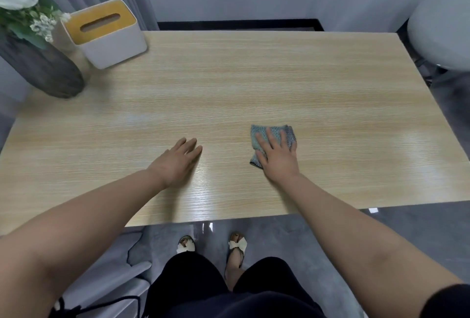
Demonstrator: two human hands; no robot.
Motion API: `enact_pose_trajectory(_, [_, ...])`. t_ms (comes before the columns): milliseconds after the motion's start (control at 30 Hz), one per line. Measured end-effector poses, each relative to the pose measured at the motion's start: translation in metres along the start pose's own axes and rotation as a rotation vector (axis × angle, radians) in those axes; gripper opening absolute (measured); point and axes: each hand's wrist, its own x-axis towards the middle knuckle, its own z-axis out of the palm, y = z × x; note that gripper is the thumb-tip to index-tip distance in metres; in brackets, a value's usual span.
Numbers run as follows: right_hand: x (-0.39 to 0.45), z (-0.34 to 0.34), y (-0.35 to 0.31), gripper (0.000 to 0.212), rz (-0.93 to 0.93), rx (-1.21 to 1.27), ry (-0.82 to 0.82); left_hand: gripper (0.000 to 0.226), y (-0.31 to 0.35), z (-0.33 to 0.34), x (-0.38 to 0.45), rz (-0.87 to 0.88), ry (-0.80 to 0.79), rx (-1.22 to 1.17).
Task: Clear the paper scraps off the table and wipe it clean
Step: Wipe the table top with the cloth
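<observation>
A light wooden table (254,75) fills the view. A small folded grey-blue cloth (259,132) lies on it, right of centre and near the front. My right hand (278,157) presses flat on the cloth with straight, spread fingers and covers its near half. My left hand (178,163) rests flat on the bare tabletop to the left of the cloth, fingers straight and together. No paper scraps show on the table.
A white tissue box with a yellow lid (106,35) stands at the back left. Beside it is a dark grey vase (43,68) with white flowers. A white round chair (440,35) sits past the table's right edge. My feet are under the front edge.
</observation>
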Motion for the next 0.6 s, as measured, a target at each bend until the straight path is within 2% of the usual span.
enact_pose_trajectory(200, [-0.015, 0.011, -0.008, 0.051, -0.138, -0.039, 0.031, 0.052, 0.004, 0.003, -0.002, -0.014, 0.037, -0.019])
enact_pose_trajectory(400, [-0.038, 0.023, -0.009, 0.051, -0.170, -0.049, 0.032, 0.050, 0.009, 0.009, -0.005, -0.042, 0.071, -0.024])
enact_pose_trajectory(500, [-0.044, 0.023, -0.002, 0.052, -0.117, -0.030, 0.030, 0.050, 0.011, 0.012, -0.009, -0.041, 0.087, -0.041])
enact_pose_trajectory(600, [-0.048, 0.021, 0.014, 0.053, 0.047, 0.009, 0.035, 0.050, 0.009, 0.018, -0.015, -0.020, 0.113, -0.035])
